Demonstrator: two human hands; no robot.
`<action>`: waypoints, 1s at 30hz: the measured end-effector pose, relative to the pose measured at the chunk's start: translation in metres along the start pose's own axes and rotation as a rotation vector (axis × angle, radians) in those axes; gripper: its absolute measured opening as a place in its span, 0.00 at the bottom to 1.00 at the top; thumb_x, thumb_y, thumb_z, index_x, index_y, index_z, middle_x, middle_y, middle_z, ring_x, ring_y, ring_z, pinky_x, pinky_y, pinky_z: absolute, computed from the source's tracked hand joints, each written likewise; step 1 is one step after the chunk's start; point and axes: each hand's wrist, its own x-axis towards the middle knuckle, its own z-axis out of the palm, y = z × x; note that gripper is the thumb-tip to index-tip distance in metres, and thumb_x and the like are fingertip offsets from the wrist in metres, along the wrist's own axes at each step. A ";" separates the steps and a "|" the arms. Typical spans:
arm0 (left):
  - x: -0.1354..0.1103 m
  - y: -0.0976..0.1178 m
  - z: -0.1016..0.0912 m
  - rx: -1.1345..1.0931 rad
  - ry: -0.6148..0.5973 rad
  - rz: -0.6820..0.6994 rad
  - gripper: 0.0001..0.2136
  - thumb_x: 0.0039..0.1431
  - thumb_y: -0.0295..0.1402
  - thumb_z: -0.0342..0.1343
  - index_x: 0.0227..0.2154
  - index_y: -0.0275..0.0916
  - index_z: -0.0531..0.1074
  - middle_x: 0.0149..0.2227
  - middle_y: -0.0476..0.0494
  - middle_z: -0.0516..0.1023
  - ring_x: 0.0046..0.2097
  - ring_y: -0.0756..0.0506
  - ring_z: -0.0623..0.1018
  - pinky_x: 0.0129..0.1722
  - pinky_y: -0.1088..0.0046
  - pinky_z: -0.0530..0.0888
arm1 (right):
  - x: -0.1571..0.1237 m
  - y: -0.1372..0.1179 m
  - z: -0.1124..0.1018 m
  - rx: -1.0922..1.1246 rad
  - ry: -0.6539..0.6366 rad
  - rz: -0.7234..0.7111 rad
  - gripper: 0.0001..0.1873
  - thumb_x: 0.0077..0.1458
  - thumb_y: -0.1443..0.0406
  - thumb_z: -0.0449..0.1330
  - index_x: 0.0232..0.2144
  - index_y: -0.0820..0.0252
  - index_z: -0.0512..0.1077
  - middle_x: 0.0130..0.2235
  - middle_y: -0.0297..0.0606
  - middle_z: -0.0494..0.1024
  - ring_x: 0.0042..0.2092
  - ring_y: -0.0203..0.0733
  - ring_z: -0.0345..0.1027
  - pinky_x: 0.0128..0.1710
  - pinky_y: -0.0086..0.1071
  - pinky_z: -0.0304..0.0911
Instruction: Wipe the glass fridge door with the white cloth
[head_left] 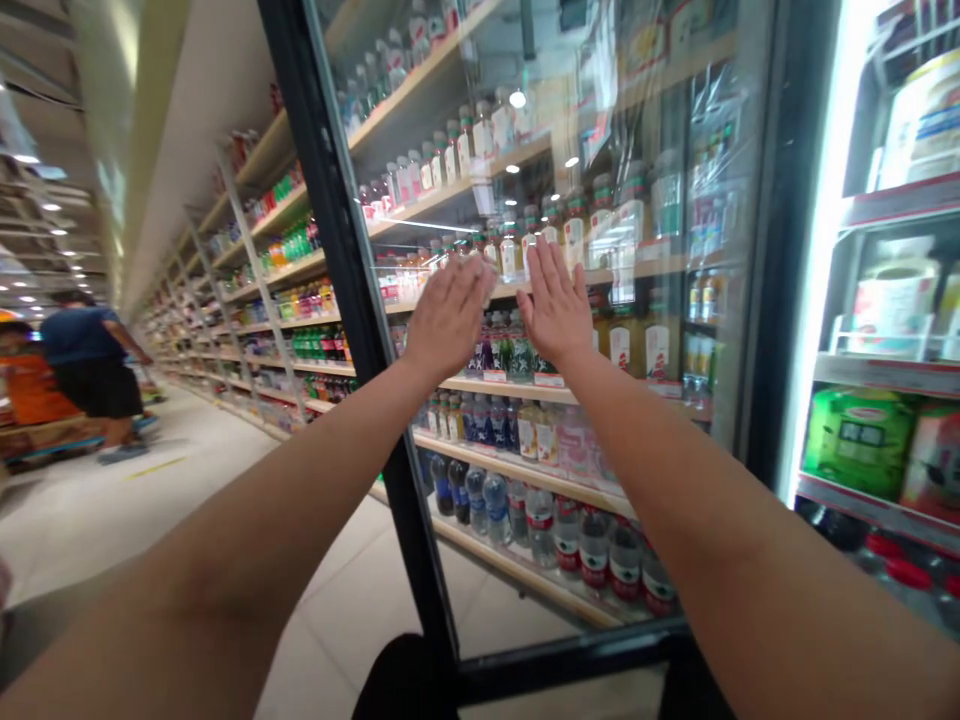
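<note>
A black-framed glass door point(525, 590) stands swung open in front of me. My left hand point(450, 310) is pressed to its glass, fingers together over a small crumpled white cloth point(487, 278); only the edge of the cloth shows past the fingertips. Just to the right, my right hand point(556, 305) lies with its palm toward the same pane, fingers stretched and thumb apart, holding nothing. Both arms reach forward at about mid-height of the door. Reflections of ceiling lights cross the glass above my hands.
Through the glass, shelves of bottled drinks point(592, 548) show. The open fridge point(930, 375) at right holds packages and bottles. Long stocked shelves point(300, 270) run back on the left. A person in dark clothes point(86, 345) stands on the pale floor point(187, 500) at far left.
</note>
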 end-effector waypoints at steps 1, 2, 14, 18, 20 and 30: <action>-0.002 0.001 0.000 -0.003 -0.034 0.046 0.26 0.73 0.35 0.42 0.71 0.45 0.60 0.74 0.56 0.54 0.76 0.43 0.49 0.78 0.56 0.50 | 0.000 0.000 0.000 0.004 0.002 -0.008 0.34 0.73 0.56 0.38 0.76 0.61 0.46 0.77 0.41 0.45 0.78 0.47 0.35 0.77 0.56 0.36; -0.002 0.000 -0.001 0.000 -0.045 0.063 0.25 0.73 0.34 0.41 0.70 0.47 0.61 0.74 0.57 0.56 0.76 0.45 0.51 0.77 0.57 0.52 | -0.001 0.001 0.000 0.011 0.007 -0.014 0.34 0.74 0.56 0.37 0.76 0.60 0.46 0.77 0.41 0.45 0.78 0.47 0.35 0.77 0.56 0.36; -0.030 0.012 0.016 0.092 -0.028 0.321 0.29 0.74 0.35 0.51 0.74 0.46 0.54 0.74 0.47 0.56 0.76 0.41 0.51 0.76 0.57 0.52 | -0.003 0.001 0.001 -0.001 -0.001 -0.012 0.35 0.73 0.58 0.37 0.76 0.65 0.47 0.77 0.42 0.44 0.78 0.46 0.35 0.77 0.54 0.34; -0.007 -0.013 0.003 0.128 0.127 0.060 0.32 0.73 0.28 0.46 0.76 0.40 0.46 0.77 0.37 0.46 0.77 0.35 0.44 0.75 0.46 0.47 | -0.003 0.001 0.000 -0.001 -0.012 -0.003 0.35 0.72 0.57 0.37 0.76 0.65 0.47 0.77 0.43 0.45 0.78 0.46 0.35 0.77 0.54 0.33; 0.001 -0.018 0.000 0.139 0.194 -0.066 0.35 0.72 0.27 0.47 0.77 0.38 0.41 0.77 0.34 0.43 0.77 0.33 0.41 0.75 0.42 0.46 | -0.003 0.000 0.000 -0.009 -0.016 0.002 0.35 0.72 0.57 0.37 0.76 0.65 0.47 0.77 0.42 0.44 0.78 0.46 0.35 0.77 0.54 0.33; -0.009 -0.009 -0.005 0.142 0.078 0.117 0.32 0.72 0.26 0.47 0.75 0.47 0.51 0.75 0.43 0.54 0.76 0.38 0.49 0.75 0.47 0.53 | -0.004 -0.001 -0.002 -0.020 -0.035 0.015 0.35 0.73 0.56 0.35 0.76 0.62 0.45 0.77 0.38 0.42 0.78 0.47 0.33 0.77 0.53 0.34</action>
